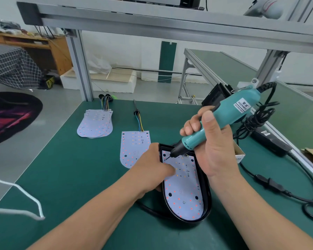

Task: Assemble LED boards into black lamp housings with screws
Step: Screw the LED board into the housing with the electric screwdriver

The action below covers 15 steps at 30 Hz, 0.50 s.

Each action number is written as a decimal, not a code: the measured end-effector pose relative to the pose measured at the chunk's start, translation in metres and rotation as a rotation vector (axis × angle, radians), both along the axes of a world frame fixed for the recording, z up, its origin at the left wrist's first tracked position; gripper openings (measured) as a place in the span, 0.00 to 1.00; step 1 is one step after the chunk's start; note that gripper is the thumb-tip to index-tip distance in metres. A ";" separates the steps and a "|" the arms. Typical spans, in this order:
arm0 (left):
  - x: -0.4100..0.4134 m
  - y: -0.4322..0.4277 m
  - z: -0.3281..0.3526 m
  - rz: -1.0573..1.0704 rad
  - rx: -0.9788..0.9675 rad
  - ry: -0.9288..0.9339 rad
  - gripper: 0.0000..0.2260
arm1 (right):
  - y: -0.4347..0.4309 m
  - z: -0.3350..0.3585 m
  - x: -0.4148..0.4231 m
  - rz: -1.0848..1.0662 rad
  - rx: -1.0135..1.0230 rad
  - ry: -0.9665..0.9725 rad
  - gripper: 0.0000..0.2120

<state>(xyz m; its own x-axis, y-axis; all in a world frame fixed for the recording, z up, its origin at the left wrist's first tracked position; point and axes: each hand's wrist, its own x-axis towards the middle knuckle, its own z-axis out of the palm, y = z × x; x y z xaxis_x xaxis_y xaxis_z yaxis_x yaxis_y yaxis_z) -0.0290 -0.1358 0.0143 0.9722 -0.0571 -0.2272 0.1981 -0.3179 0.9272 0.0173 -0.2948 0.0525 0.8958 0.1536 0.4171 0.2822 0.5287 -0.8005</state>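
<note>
A white label (242,105) on the teal electric screwdriver (193,137), above the right grip (215,147), reads "KEENW…"; its last letters are unclear. The loose LED board (132,141) just left of the left grip (152,165) bears "12V". The box (239,156) right of the right grip shows "CFR".

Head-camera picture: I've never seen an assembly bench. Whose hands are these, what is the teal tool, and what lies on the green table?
The camera sits on a person's head, looking down at their own hands. The right hand grips a corded electric screwdriver, its bit at a corner hole of an LED board lying in a black lamp housing. The left hand holds the housing's rim. On the green table mat also lie a loose LED board with coloured wires and a stack of LED boards.
</note>
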 end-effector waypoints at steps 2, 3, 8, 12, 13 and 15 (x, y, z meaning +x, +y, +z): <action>0.000 0.000 -0.001 0.002 -0.007 0.000 0.21 | 0.001 0.002 -0.001 0.028 -0.005 0.013 0.21; 0.000 0.000 -0.001 0.000 -0.012 -0.001 0.21 | 0.001 0.002 -0.001 0.040 -0.011 0.015 0.22; 0.001 0.000 -0.001 -0.008 -0.028 0.023 0.20 | 0.003 0.002 -0.003 0.093 -0.062 -0.013 0.22; 0.001 0.001 0.001 -0.008 -0.047 0.036 0.20 | -0.001 0.000 -0.003 0.112 -0.046 -0.008 0.21; 0.001 0.001 0.001 -0.013 -0.056 0.030 0.18 | -0.003 0.000 -0.002 0.111 -0.028 0.001 0.22; 0.001 0.000 0.002 -0.016 -0.062 0.027 0.16 | -0.006 0.000 -0.002 0.096 0.014 0.014 0.25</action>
